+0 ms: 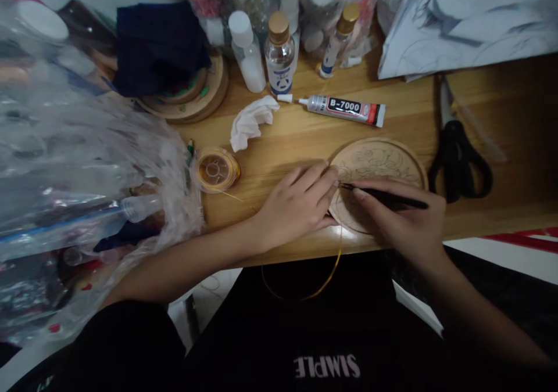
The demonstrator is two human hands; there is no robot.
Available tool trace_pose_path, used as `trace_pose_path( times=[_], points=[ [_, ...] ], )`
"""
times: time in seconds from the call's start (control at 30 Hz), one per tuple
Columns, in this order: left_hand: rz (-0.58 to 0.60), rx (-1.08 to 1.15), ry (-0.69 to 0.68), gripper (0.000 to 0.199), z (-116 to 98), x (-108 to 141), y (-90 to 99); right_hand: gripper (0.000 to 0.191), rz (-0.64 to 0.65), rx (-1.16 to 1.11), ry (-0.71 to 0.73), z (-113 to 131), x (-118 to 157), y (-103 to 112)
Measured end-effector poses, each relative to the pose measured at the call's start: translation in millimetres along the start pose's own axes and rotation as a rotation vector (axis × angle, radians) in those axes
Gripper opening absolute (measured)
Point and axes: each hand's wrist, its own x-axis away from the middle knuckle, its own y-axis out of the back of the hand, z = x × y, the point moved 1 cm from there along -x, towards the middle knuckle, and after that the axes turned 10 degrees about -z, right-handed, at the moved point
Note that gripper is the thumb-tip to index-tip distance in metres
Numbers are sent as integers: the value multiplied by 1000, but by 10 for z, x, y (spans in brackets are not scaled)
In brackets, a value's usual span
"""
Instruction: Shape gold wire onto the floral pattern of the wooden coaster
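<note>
A round wooden plate [383, 157] with a raised rim and a line drawing of flowers lies near the table's front edge. My left hand [300, 200] is over its left edge, fingers bent together on top and thumb low by the rim, gripping it. Pinched in my right hand [412, 220] are black tweezers [392, 197], their tips on the drawing beside my left fingertips. Golden wire [335, 267] drops from the plate in a loop past the table edge. More of it leads from a clear spool [214, 169] toward my left forearm. My left fingers hide part of the drawing.
Behind the plate lie a B-7000 glue tube [344, 108], its white cap [285, 98] and crumpled tissue [253, 120]. Small bottles [279, 55] stand farther back. Black scissors [455, 154] lie right, below paper sheets [471, 20]. Plastic bags [87, 148] crowd the left.
</note>
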Motion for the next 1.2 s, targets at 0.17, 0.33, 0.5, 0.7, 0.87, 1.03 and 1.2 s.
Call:
trace_pose_path(
  times=[0.17, 0.33, 0.5, 0.7, 0.87, 1.03, 1.2],
  points=[
    [-4, 12, 2, 61, -5, 5, 1, 16, 34, -7, 31, 1, -108, 110],
    [-6, -3, -7, 61, -5, -11, 26, 8, 14, -4, -75, -4, -163, 94],
    [15, 7, 10, 60, -4, -19, 33, 9, 69, 58, -16, -26, -131, 38],
    [-7, 24, 18, 62, -4, -16, 21, 18, 194, 59, 134, -7, -163, 90],
    [-20, 24, 17, 62, 1, -17, 17, 23, 225, 19, 199, -17, -168, 90],
    [10, 39, 18, 61, 4, -10, 11, 25, 206, 16, 158, -54, -137, 70],
    [-16, 44, 13, 61, 5, -14, 4, 21, 200, 27, 159, -47, -138, 86]
  ],
)
